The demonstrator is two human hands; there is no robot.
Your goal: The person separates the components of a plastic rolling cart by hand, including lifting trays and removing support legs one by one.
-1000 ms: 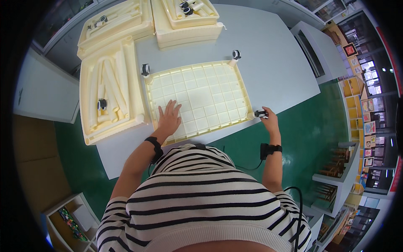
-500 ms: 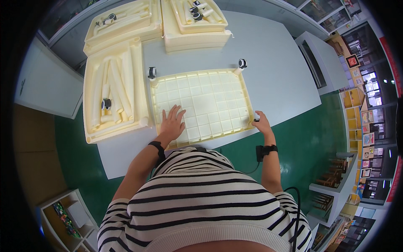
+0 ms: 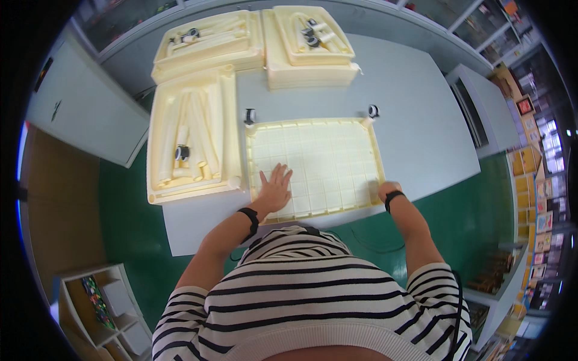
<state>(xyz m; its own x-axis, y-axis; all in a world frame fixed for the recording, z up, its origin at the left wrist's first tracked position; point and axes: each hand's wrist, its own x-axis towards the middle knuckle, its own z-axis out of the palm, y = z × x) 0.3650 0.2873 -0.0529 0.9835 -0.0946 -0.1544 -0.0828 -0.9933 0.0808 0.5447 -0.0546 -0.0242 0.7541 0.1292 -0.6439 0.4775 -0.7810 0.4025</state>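
A cream plastic tray (image 3: 314, 157) with a gridded, ribbed face lies on the table in front of me. Caster wheels in black and white stand at its far corners, one at the left (image 3: 250, 115) and one at the right (image 3: 373, 111). My left hand (image 3: 276, 189) rests on the tray's near left part, fingers spread, holding nothing. At the near right corner my right hand (image 3: 388, 191) is closed, knuckles up. The caster wheel seen in it a moment earlier is now hidden by the hand.
Left of the tray sits a cream bin (image 3: 229, 150) holding loose tubes (image 3: 200, 129) and a caster (image 3: 182, 152). More cream bins with tubes and casters stand at the far left (image 3: 256, 57) and far middle (image 3: 310, 77). The grey table (image 3: 421, 135) ends just beyond my right hand.
My right hand has closed and turned knuckles up over the near right corner, covering the caster. My left hand stays flat on the tray. The whole view has shifted.
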